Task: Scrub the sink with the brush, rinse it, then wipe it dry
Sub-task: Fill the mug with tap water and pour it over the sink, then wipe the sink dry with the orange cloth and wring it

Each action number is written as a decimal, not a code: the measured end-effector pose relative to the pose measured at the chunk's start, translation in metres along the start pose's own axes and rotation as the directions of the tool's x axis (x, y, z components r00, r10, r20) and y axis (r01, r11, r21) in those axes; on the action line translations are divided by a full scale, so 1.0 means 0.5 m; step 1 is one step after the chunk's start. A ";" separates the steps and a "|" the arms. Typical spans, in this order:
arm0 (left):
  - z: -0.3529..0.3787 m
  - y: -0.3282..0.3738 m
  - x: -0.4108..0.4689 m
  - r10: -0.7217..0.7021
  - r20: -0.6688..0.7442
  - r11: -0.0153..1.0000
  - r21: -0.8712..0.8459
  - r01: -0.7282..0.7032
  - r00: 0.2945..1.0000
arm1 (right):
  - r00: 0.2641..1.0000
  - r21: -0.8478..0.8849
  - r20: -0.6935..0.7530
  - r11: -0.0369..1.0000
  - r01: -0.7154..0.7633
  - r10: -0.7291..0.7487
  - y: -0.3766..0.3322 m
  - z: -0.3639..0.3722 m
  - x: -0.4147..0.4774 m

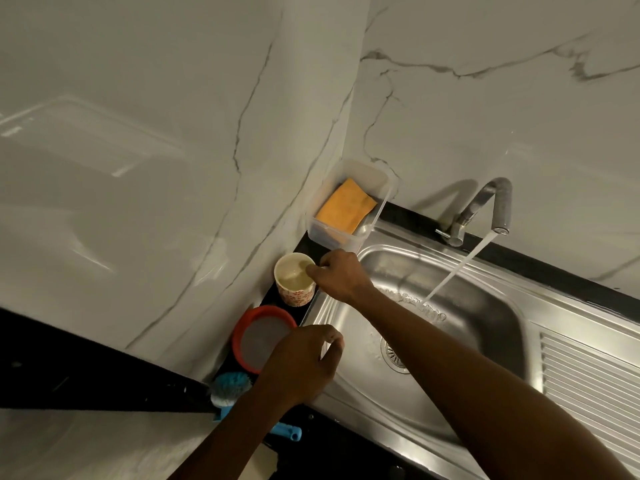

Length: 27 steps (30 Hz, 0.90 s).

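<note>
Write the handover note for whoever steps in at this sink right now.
Left hand: curled over the red-rimmed bowl; grip unclear.
Right hand: pinches the rim of the patterned cup.
Brush: lying on the counter left of the sink, unheld.
Tap: running into the basin.
Orange sponge: in the clear tub at the corner.
Done: rinse seems underway; scrubbing can't be confirmed.
Left: finish rinsing, shut the tap, wipe dry.
</note>
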<state>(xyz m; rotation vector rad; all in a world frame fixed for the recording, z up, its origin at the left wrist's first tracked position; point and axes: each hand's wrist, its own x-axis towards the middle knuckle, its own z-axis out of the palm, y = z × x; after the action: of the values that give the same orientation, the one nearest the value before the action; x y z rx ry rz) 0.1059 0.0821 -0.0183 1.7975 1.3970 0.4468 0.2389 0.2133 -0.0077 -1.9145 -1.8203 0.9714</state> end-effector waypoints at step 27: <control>-0.069 0.016 0.115 0.057 0.047 0.997 0.043 -0.059 0.997 | 0.981 -0.677 0.177 0.712 0.184 -0.085 0.045 -0.142 0.369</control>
<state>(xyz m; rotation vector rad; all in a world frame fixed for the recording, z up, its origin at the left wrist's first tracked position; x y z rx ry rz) 0.1061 0.1477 -0.0020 1.8763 1.3352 0.4053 0.2944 0.4042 -0.0175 -2.0762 -2.6362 0.3721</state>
